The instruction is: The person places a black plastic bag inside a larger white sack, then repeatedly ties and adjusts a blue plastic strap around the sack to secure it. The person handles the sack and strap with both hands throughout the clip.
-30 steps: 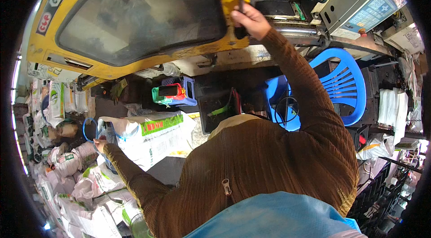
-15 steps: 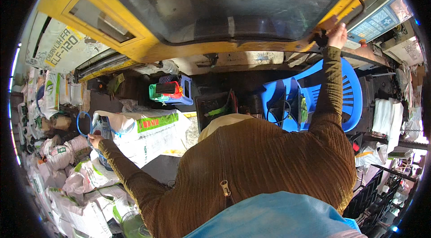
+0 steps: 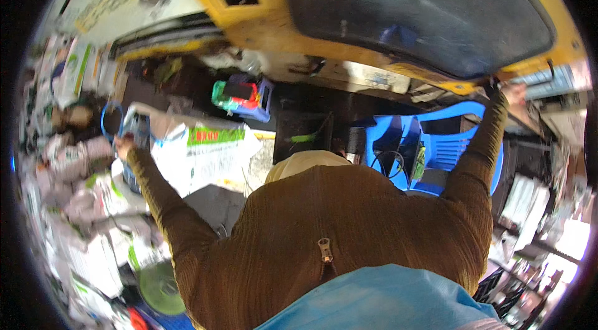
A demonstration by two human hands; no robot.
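My left hand [image 3: 124, 145] is held out over the left side, fingers closed on the lower part of a thin blue hoop [image 3: 112, 119]. Beside it lies a white sack with a green and red band [image 3: 217, 136]. Stretched out to the far right, my right hand [image 3: 514, 94] is closed at the lower edge of a yellow machine door [image 3: 430, 59], by a dark handle there. Blur hides its exact grip. The door has a large dark window [image 3: 423, 15].
A blue plastic chair [image 3: 445, 146] with dark items stands ahead on the right. A small blue stool [image 3: 261, 101] carries red and green things ahead on the left. Piled white sacks [image 3: 93, 196] fill the left side, near a green round object [image 3: 162, 287].
The yellow door has shifted right relative to the machine, my right hand moving right with it. My view has tilted. The left hand keeps hold of the blue hoop.
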